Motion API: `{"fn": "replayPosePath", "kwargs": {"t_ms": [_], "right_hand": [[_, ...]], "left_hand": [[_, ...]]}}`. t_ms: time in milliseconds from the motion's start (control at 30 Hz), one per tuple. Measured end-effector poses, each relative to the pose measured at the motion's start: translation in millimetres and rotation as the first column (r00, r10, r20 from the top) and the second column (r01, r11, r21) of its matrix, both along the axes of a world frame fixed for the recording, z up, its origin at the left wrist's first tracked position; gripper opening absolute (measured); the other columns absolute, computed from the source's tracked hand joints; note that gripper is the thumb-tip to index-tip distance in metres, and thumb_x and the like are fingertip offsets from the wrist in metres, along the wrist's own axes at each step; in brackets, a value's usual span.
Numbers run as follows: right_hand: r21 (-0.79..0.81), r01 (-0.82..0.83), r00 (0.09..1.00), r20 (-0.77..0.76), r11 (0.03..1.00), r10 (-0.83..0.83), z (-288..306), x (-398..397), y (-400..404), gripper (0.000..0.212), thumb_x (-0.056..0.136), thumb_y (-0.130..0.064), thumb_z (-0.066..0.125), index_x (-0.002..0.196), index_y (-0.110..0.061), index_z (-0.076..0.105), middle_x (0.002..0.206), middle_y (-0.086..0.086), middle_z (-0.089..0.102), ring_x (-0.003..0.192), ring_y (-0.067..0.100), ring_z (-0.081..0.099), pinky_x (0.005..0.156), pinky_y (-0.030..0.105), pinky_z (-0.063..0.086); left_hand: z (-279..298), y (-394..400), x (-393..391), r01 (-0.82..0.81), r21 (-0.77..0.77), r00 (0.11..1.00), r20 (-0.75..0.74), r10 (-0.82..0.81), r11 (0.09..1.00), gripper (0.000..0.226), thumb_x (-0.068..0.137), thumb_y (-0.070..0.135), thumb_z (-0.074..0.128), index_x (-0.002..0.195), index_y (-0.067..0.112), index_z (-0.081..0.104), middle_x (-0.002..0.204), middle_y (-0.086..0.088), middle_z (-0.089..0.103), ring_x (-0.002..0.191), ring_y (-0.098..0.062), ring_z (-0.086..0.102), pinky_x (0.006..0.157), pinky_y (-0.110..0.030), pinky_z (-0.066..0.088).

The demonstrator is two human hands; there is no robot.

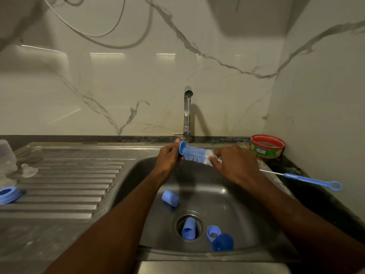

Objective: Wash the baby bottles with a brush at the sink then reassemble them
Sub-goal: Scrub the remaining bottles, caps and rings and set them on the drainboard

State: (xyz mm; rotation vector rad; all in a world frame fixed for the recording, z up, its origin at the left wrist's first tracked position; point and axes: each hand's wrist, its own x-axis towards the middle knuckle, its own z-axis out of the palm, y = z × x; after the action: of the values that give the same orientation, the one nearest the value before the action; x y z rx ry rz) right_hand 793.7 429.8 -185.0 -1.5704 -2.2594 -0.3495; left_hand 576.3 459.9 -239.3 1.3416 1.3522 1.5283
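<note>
Spanning the space under both hands, the sink [227,186] holds loose blue caps [170,198] well below the fingers. Left hand [167,155] grips the brush [194,154] by its stiff blue handle, the sure hold; right hand [233,163] pinches the soft, wet, slippery bristles under the tap [187,113].

Beyond your hands you face a white marble-look wall [122,91] with grey veins, glossy with streaks of reflected light. To your right a second marble wall [324,95] meets it, and a dark countertop [308,175] runs below.
</note>
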Motion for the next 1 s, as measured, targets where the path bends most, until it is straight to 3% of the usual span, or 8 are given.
{"fn": "replayPosePath", "kwargs": {"t_ms": [233,400,500,633,733,800,933,1000], "right_hand": [[0.104,0.076,0.993,-0.100,0.992,-0.066,-1.9,0.6,-3.5,0.041,0.097,-0.060,0.048,0.116,-0.032,0.070,0.102,-0.001,0.073,0.092,0.021,0.067,0.077,0.036,0.052],[-0.080,0.034,0.999,0.027,0.996,-0.032,8.5,-0.7,-6.3,0.044,0.097,-0.059,0.051,0.126,-0.030,0.068,0.113,0.000,0.071,0.103,0.020,0.063,0.085,0.036,0.048],[-0.066,0.031,0.995,-0.088,0.997,-0.037,11.5,0.5,-5.7,0.044,0.097,-0.059,0.053,0.125,-0.029,0.069,0.113,0.000,0.072,0.101,0.019,0.064,0.085,0.035,0.050],[-0.073,0.163,0.981,-0.098,0.984,-0.170,0.1,2.9,-3.6,0.044,0.096,-0.061,0.053,0.119,-0.027,0.070,0.107,0.001,0.071,0.094,0.018,0.063,0.084,0.037,0.053],[-0.195,0.097,0.994,-0.038,0.976,-0.107,1.6,-2.7,-3.2,0.043,0.097,-0.056,0.054,0.123,-0.024,0.067,0.113,0.001,0.070,0.099,0.019,0.062,0.086,0.035,0.051],[-0.187,0.014,0.997,-0.068,0.982,-0.027,5.6,-6.1,-4.0,0.044,0.097,-0.055,0.056,0.127,-0.025,0.067,0.119,0.001,0.070,0.104,0.019,0.062,0.087,0.035,0.049],[-0.049,0.109,0.981,-0.158,0.993,-0.116,3.4,-4.3,-4.0,0.042,0.097,-0.058,0.055,0.120,-0.026,0.070,0.113,0.002,0.072,0.101,0.021,0.064,0.085,0.036,0.049],[-0.057,0.166,0.979,-0.107,0.984,-0.172,-1.8,-2.3,-1.9,0.043,0.097,-0.059,0.053,0.118,-0.026,0.070,0.110,0.002,0.072,0.098,0.020,0.064,0.084,0.035,0.049]], "left_hand": [[-4.4,-1.0,-0.4,0.092,-0.075,0.995,-0.025,-0.094,0.993,0.048,0.102,0.056,0.042,0.108,0.019,0.071,0.094,-0.005,0.072,0.091,-0.022,0.067,0.081,-0.030,0.054],[-7.5,1.7,0.4,0.066,-0.042,0.998,-0.014,-0.066,0.997,0.043,0.103,0.051,0.046,0.108,0.016,0.069,0.101,-0.009,0.072,0.095,-0.023,0.070,0.085,-0.034,0.059],[-9.0,2.2,-4.5,0.090,-0.098,0.995,0.046,-0.086,0.991,0.047,0.103,0.049,0.048,0.109,0.008,0.070,0.087,-0.007,0.072,0.081,-0.019,0.067,0.075,-0.029,0.054],[-9.9,4.6,3.3,0.130,-0.098,0.991,0.040,-0.127,0.987,0.043,0.102,0.046,0.052,0.108,0.008,0.070,0.090,-0.010,0.073,0.086,-0.026,0.068,0.088,-0.039,0.057],[-8.9,2.9,5.2,0.086,-0.058,0.996,0.011,-0.086,0.995,0.045,0.102,0.044,0.053,0.117,0.005,0.068,0.104,-0.014,0.072,0.096,-0.025,0.070,0.084,-0.032,0.059],[-9.6,2.3,1.2,0.044,-0.094,0.999,0.022,-0.043,0.995,0.047,0.103,0.044,0.051,0.115,0.003,0.068,0.095,-0.012,0.072,0.087,-0.020,0.069,0.075,-0.026,0.056],[-5.5,1.3,3.2,0.168,-0.183,0.953,0.283,-0.112,0.969,0.043,0.105,0.039,0.049,0.114,0.001,0.067,0.080,-0.013,0.070,0.065,-0.015,0.063,0.064,-0.025,0.054],[-3.6,3.9,7.5,0.155,-0.160,0.952,0.287,-0.104,0.975,0.040,0.104,0.036,0.051,0.113,0.000,0.067,0.084,-0.014,0.071,0.065,-0.014,0.065,0.066,-0.025,0.055]]}}
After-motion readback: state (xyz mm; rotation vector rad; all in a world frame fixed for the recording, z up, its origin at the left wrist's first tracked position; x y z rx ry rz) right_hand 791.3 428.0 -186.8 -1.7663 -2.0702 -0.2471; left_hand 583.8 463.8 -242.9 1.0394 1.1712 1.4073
